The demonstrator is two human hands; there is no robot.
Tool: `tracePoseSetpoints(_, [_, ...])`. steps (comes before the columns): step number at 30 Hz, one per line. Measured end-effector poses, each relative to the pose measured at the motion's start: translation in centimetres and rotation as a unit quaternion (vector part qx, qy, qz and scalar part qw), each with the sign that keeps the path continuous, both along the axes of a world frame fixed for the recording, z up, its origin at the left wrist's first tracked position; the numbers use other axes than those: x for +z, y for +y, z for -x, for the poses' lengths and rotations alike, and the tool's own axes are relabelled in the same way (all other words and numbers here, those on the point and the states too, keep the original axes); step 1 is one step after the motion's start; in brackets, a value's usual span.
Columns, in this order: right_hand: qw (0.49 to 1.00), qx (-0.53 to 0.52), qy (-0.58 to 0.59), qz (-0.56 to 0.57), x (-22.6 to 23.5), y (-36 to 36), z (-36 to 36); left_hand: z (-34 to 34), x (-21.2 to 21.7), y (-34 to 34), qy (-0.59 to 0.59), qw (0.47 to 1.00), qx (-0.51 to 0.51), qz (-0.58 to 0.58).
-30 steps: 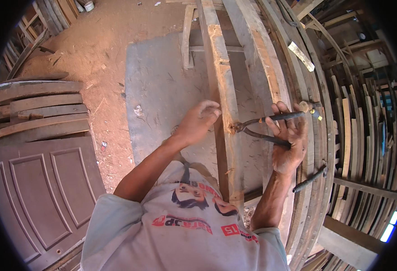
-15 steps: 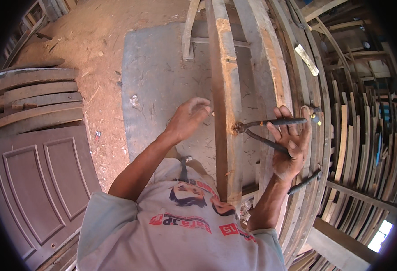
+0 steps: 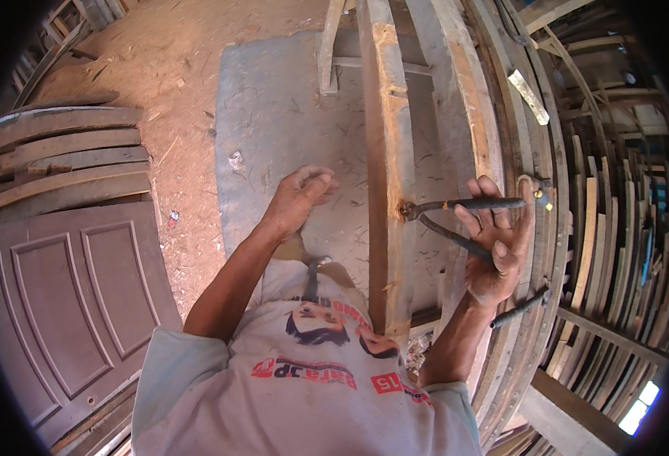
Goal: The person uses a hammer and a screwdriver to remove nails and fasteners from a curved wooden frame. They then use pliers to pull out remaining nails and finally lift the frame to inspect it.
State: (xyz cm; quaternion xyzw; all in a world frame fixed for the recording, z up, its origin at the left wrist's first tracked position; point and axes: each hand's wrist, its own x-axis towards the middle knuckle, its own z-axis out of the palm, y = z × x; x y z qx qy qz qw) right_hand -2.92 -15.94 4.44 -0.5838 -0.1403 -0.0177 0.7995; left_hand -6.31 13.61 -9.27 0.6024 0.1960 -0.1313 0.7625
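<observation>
- Gripping a pair of dark metal pincers (image 3: 456, 220) is the right hand (image 3: 498, 243): palm open toward the camera, fingers (image 3: 477, 228) wrapped loosely round the two handles, upper handle near level, lower one angled down into the palm.
- Pincer head sits against the right face of an upright wooden plank (image 3: 388, 190), at a dark spot on the edge. Whether it has hold of a nail there, can't tell: too small.
- Left hand (image 3: 298, 199) is off the plank, just to its left, fingers curled narrow, holding nothing that shows.
- Plank runs from the person's chest straight away toward the top of the view; worn, rough, chipped along the corner.
- Handling, my read: pincers are stiff steel, moderately heavy, smooth handles that could slip in a loose grip. Best taken far out on the handles for leverage, both squeezed together.
- Plank looks stiff and heavy but free to rock; likely needs bracing with the spare hand beside the bite point. Edges splintery, so take the flat faces.
- Around: grey sheet (image 3: 289, 121) on the dirt floor beneath, stack of curved boards (image 3: 61, 152) and a brown panelled door (image 3: 68, 296) at left, racks of curved timber (image 3: 600, 228) at right, a second dark tool (image 3: 521, 308) hanging below the right wrist.
</observation>
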Motion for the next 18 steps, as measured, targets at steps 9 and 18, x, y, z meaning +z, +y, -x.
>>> tracePoseSetpoints(9, [1.0, 0.021, 0.009, -0.003, -0.6, -0.3, -0.6, 0.5, -0.1, 0.4, -0.001, 1.0, 0.011, -0.001])
tracePoseSetpoints(18, [0.992, -0.045, -0.029, 0.11, -0.8, 2.0, -2.7, -2.2, 6.7, -3.4, -0.126, 0.981, -0.1, -0.109])
